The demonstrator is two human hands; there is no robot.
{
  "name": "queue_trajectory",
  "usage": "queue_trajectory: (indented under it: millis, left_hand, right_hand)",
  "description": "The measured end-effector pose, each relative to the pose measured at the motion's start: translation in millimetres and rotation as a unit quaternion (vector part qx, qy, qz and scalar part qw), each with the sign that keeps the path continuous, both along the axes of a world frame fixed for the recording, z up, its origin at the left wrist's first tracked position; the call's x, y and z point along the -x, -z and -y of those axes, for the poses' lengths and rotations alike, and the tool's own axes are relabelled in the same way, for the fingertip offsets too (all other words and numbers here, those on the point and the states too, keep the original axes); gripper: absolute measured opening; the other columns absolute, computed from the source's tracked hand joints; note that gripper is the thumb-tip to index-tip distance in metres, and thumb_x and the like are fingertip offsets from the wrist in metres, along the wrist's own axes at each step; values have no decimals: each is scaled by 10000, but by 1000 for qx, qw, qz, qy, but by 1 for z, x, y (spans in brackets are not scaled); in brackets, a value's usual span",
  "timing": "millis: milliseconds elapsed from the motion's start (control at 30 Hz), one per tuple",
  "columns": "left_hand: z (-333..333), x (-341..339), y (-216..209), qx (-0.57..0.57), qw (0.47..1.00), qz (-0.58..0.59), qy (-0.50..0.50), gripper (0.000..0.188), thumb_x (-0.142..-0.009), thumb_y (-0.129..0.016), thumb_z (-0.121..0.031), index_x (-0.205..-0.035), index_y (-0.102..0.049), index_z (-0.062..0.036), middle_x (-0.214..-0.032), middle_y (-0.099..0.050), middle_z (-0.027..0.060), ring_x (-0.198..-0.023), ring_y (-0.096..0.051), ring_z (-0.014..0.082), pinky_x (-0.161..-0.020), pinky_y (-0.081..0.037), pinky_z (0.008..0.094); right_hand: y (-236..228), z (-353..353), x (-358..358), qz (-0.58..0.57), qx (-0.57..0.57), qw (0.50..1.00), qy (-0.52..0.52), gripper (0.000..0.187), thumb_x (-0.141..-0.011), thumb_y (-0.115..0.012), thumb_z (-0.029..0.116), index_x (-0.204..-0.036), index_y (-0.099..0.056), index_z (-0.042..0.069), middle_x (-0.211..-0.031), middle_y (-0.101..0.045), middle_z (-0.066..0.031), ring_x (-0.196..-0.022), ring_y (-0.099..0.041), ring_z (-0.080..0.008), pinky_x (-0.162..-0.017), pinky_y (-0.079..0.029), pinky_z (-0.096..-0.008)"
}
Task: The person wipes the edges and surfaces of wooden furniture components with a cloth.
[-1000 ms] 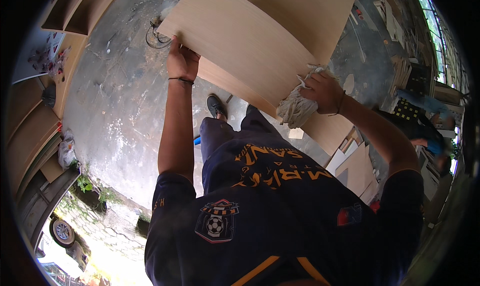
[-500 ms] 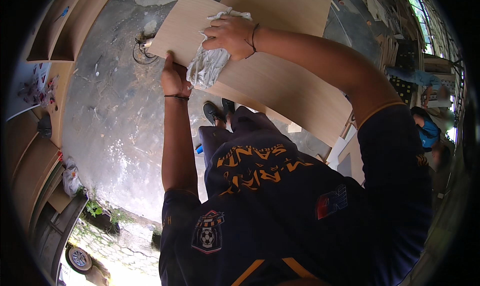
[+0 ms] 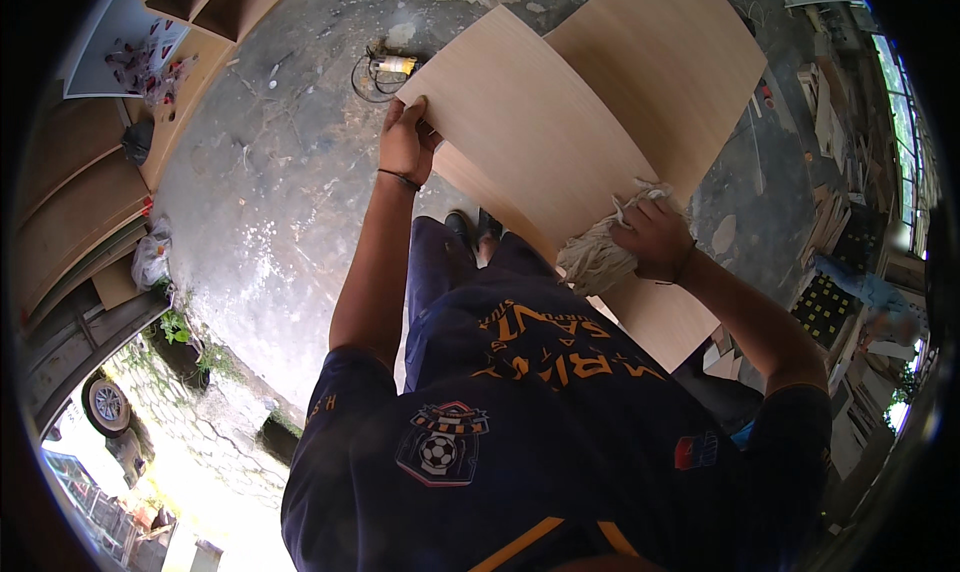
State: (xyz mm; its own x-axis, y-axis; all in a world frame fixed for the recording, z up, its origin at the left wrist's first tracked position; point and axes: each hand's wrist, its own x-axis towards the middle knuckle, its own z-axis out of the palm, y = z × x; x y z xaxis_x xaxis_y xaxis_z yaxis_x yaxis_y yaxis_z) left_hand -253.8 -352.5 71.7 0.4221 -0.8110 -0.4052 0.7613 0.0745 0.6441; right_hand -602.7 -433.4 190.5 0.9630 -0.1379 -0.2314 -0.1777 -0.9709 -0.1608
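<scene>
Since half a second ago the right hand (image 3: 655, 240) has swept its rag (image 3: 598, 260) from the upper left part of the wooden panel (image 3: 540, 137), close to the other hand, down to the panel's lower right edge, and the panel now fills more of the upper middle of the view. The right hand is closed around the bunched, pale rag and presses it against the panel's light, smooth face near that lower edge; a dark band sits on its wrist. The left hand (image 3: 405, 144) grips the panel's left corner, fingers curled over the edge and thumb on the near side, a thin dark bracelet at the wrist. The panel is held tilted in front of the person, its upper end away from the body and its lower edge close to the legs. A second wooden panel (image 3: 665, 62) of the same light colour lies behind it, showing past its upper right edge, and another piece of the same wood shows below the right forearm. On the concrete floor (image 3: 270, 202), just beyond the held panel's upper left corner, lies a yellow power tool with a coiled cord (image 3: 385, 69). Along the left side of the floor stand stacked brown boards (image 3: 75, 197), with a plastic bag (image 3: 152, 255) near their lower end.
</scene>
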Motion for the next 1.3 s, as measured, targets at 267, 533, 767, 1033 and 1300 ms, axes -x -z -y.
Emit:
queue_trajectory:
  millis: [267,533,767,1033,1300]
  left_hand:
    - [10,-8,-6,-8,996,-89,21,320,-922,-372,-218,-1168,-459,-32,-1100,-566,97,-989,-573,208,-830,-460,359]
    - [-6,18,-5,69,975,-211,30,607,-915,-309,-498,-1215,-429,16,-1167,-543,156,-1031,-554,268,-882,-433,387]
    - [-14,26,-11,118,948,-294,20,772,-867,-273,-621,-1266,-387,29,-1224,-506,163,-1117,-496,299,-973,-371,391]
    - [-5,13,-1,156,944,-278,82,864,-823,-163,-713,-1244,-429,-7,-1161,-555,123,-1022,-551,246,-880,-419,370]
    - [-7,9,-8,100,971,-209,53,914,-773,-197,-771,-1285,-383,-37,-1104,-577,109,-980,-572,213,-855,-435,355]
  right_hand:
    - [13,60,-133,65,9,996,-63,252,-640,-600,184,-884,-594,122,-1030,-550,-118,-914,-515,-258,-786,-409,-379]
    - [4,72,-187,72,6,990,-121,312,-587,-624,169,-887,-618,86,-900,-528,-86,-859,-506,-257,-757,-403,-370]
    - [3,70,-226,92,11,989,-117,354,-559,-631,144,-907,-592,87,-882,-516,-95,-843,-506,-274,-740,-407,-385]
    - [28,97,-302,149,63,986,-45,345,-583,-613,80,-924,-563,99,-884,-540,-89,-842,-532,-307,-685,-449,-395]
    - [-34,97,-228,135,46,990,-20,346,-573,-651,101,-915,-600,95,-874,-522,-88,-843,-512,-306,-718,-435,-400]
